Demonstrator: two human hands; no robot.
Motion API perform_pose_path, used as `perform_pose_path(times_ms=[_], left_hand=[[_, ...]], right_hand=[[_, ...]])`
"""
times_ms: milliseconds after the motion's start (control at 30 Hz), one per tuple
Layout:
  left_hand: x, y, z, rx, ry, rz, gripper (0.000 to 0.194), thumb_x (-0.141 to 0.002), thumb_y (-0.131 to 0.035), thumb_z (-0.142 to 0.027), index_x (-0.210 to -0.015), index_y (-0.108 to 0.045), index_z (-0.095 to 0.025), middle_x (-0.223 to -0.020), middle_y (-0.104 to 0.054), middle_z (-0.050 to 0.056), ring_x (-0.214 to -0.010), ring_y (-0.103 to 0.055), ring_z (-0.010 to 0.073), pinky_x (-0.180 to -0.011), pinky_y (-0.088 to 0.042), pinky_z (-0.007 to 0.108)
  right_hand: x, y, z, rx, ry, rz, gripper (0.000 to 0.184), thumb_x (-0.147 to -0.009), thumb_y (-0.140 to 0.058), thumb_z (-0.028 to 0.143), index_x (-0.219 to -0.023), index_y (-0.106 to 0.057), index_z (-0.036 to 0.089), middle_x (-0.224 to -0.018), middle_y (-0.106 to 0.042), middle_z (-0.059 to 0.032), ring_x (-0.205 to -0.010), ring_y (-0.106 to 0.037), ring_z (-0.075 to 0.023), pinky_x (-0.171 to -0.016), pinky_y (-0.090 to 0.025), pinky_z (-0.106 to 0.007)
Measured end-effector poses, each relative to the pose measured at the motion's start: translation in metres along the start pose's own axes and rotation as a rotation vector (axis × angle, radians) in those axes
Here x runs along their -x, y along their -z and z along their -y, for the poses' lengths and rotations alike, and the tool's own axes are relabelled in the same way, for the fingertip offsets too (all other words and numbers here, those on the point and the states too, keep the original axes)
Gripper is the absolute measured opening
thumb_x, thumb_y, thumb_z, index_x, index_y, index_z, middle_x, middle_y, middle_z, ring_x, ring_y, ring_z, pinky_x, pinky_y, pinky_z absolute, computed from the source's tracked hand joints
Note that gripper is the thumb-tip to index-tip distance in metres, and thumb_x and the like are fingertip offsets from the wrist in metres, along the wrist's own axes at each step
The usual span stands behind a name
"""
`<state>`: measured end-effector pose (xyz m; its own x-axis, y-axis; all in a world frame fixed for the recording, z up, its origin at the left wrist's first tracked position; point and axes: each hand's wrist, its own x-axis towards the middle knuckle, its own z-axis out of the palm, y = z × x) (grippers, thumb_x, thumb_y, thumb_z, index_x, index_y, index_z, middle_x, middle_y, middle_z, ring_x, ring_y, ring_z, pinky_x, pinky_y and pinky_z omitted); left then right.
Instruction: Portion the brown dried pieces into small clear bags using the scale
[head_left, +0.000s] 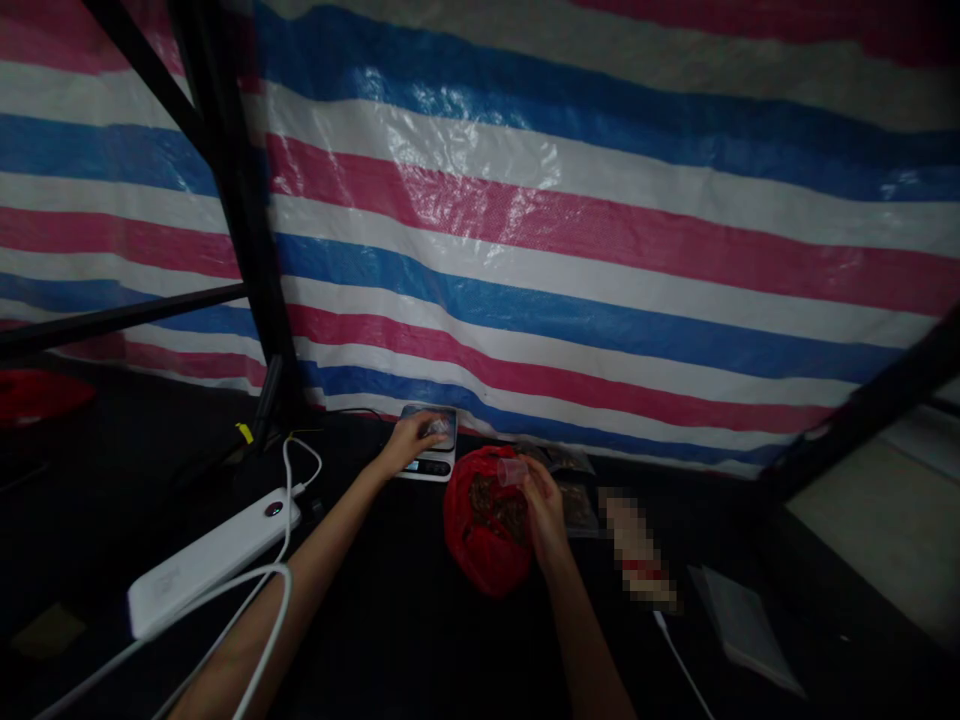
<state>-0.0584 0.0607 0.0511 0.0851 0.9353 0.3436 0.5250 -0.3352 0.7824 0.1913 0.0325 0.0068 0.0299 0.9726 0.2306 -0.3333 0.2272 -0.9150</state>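
My left hand (411, 441) is over a small digital scale (442, 466) with a lit display. Its fingers are bent together at a small, shiny, clear thing (438, 427) on the weighing plate, too dim to name. In my right hand (543, 500) is a small clear plastic cup (512, 472), gripped by the fingers and tilted above a red plastic bag (495, 565). The bag stands open, with dark brown loose pieces (498, 508) inside. The cup's contents cannot be made out.
Flat clear packets of brown pieces (577, 508) lie right of the bag. Further right are a blurred-out object (636, 550) with a white cable and a stack of clear bags (750, 625). A white power bank (210, 560) with cables lies left. Striped sheeting (562, 280) hangs behind.
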Motion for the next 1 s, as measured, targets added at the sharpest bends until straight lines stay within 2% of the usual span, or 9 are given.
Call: perform_pose_path(times_ms=[133,233,300,400,467,600,767,867,1000], left_hand=[[-0.024,-0.003,0.017,-0.389,0.011,0.042,0.038,-0.073,-0.057,-0.036,-0.106,-0.057,-0.017,-0.112,-0.057,0.011,-0.109,-0.045,0.0273,-0.098,-0.021,0.046],[-0.027,-0.013,0.017,-0.468,0.007,0.049,0.047,-0.069,-0.061,-0.037,-0.111,-0.053,-0.019,-0.117,-0.052,0.012,-0.113,-0.04,0.031,-0.098,-0.009,0.055],[-0.02,-0.02,0.01,-0.49,-0.036,-0.043,0.058,-0.069,-0.061,-0.04,-0.12,-0.044,-0.019,-0.125,-0.045,0.014,-0.118,-0.034,0.0311,-0.098,-0.006,0.057],[0.004,-0.025,-0.007,-0.455,-0.096,-0.127,0.047,-0.079,-0.046,-0.042,-0.118,-0.043,-0.017,-0.118,-0.048,0.013,-0.112,-0.041,0.0249,-0.097,-0.022,0.044],[0.026,-0.025,-0.017,-0.406,-0.054,-0.002,0.037,-0.085,-0.033,-0.043,-0.101,-0.054,-0.017,-0.096,-0.059,0.009,-0.093,-0.054,0.0208,-0.084,-0.036,0.034],[0.074,-0.027,-0.028,-0.463,0.121,0.245,0.049,-0.082,-0.028,-0.054,-0.072,-0.06,-0.018,-0.07,-0.061,0.007,-0.074,-0.059,0.0222,-0.069,-0.039,0.03],[0.104,-0.048,-0.029,-0.426,0.204,0.316,0.049,-0.075,-0.037,-0.059,-0.084,-0.062,-0.018,-0.072,-0.063,0.01,-0.073,-0.059,0.0257,-0.069,-0.04,0.033],[0.101,-0.058,-0.027,-0.335,0.21,0.297,0.039,-0.077,-0.042,-0.049,-0.097,-0.057,-0.019,-0.083,-0.064,0.01,-0.081,-0.059,0.0259,-0.074,-0.039,0.034],[0.091,-0.054,-0.022,-0.106,0.184,0.199,0.03,-0.081,-0.038,-0.039,-0.1,-0.052,-0.02,-0.101,-0.06,0.008,-0.095,-0.055,0.0224,-0.082,-0.038,0.032]], right_hand=[[-0.003,0.004,0.002,0.015,-0.011,-0.07,0.034,-0.065,-0.065,0.034,-0.096,-0.06,0.019,-0.104,-0.062,-0.007,-0.097,-0.057,-0.0224,-0.079,-0.045,-0.035],[-0.006,0.009,0.001,-0.002,-0.018,-0.104,0.037,-0.064,-0.066,0.034,-0.096,-0.059,0.019,-0.104,-0.062,-0.0075,-0.095,-0.057,-0.0224,-0.074,-0.047,-0.033],[-0.009,0.011,-0.001,-0.027,-0.021,-0.099,0.036,-0.063,-0.067,0.033,-0.095,-0.058,0.019,-0.102,-0.063,-0.007,-0.093,-0.058,-0.022,-0.073,-0.047,-0.033],[-0.01,0.011,-0.003,-0.059,-0.014,-0.039,0.034,-0.062,-0.068,0.031,-0.092,-0.058,0.02,-0.1,-0.063,-0.0051,-0.092,-0.058,-0.0206,-0.078,-0.046,-0.034],[-0.009,0.008,-0.001,-0.069,-0.003,0.013,0.032,-0.062,-0.068,0.03,-0.091,-0.057,0.02,-0.099,-0.063,-0.0042,-0.091,-0.059,-0.0201,-0.082,-0.045,-0.035],[0.001,-0.001,0.004,-0.047,0.006,0.119,0.026,-0.066,-0.066,0.031,-0.088,-0.055,0.021,-0.091,-0.062,-0.0016,-0.09,-0.059,-0.0186,-0.083,-0.044,-0.033],[0.009,-0.009,0.007,0.108,-0.024,0.244,0.024,-0.068,-0.063,0.033,-0.088,-0.056,0.022,-0.09,-0.061,-0.0003,-0.09,-0.058,-0.0175,-0.082,-0.044,-0.03],[0.007,-0.008,0.008,0.218,-0.014,0.306,0.028,-0.07,-0.061,0.035,-0.096,-0.059,0.023,-0.099,-0.062,-0.0019,-0.095,-0.056,-0.0185,-0.084,-0.043,-0.031],[0.004,-0.001,0.01,0.417,0.078,0.361,0.028,-0.077,-0.053,0.033,-0.102,-0.06,0.022,-0.105,-0.061,-0.0042,-0.098,-0.054,-0.0194,-0.087,-0.04,-0.034]])
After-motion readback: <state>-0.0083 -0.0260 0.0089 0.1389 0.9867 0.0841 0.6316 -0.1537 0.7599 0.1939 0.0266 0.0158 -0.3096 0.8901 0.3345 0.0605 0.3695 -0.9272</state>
